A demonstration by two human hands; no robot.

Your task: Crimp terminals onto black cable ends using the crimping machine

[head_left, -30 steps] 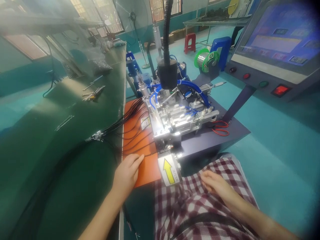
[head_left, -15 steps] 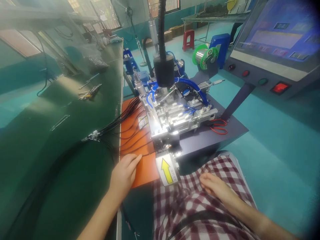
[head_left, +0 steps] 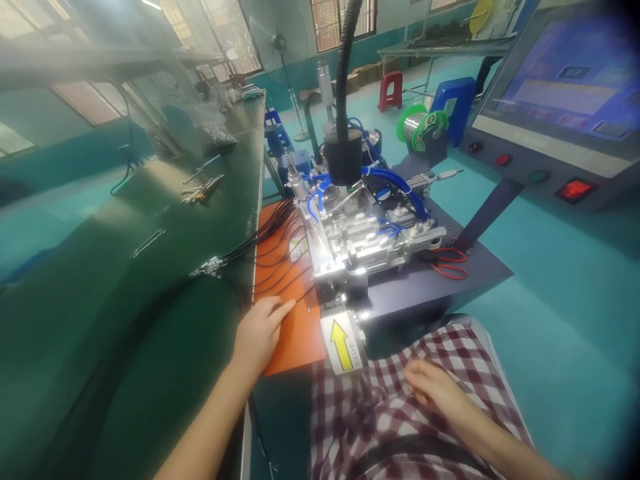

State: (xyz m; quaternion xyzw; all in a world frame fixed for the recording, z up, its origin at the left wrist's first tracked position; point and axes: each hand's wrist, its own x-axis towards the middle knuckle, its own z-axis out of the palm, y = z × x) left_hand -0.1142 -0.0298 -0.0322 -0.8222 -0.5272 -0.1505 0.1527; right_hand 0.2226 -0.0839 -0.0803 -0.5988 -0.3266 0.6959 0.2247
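Note:
My left hand (head_left: 261, 333) is over the orange board (head_left: 295, 350), thumb and index finger pressed together at a thin black cable (head_left: 306, 293) that runs to the machine's front edge. More black cables (head_left: 274, 270) cross the board side by side into the machine (head_left: 370, 233). Their silvery ends are bunched on the green table (head_left: 213, 267). My right hand (head_left: 427, 383) rests above my checkered lap with its fingers curled; whatever is inside them, if anything, is hidden. Between the hands is a white plate with a yellow arrow (head_left: 343, 345).
A control panel (head_left: 550, 143) with lit buttons stands at the right. Behind the machine are a green wire spool (head_left: 423, 128), a blue stool (head_left: 455, 100) and a red stool (head_left: 391, 91). Loose metal pieces (head_left: 149, 243) lie on the table. A red wire loop (head_left: 450, 273) sits beside the machine.
The view has shifted, so the scene sits farther right. The cable at my left fingertips has moved forward along the machine's edge, toward the other cables. My right hand stays curled over my lap.

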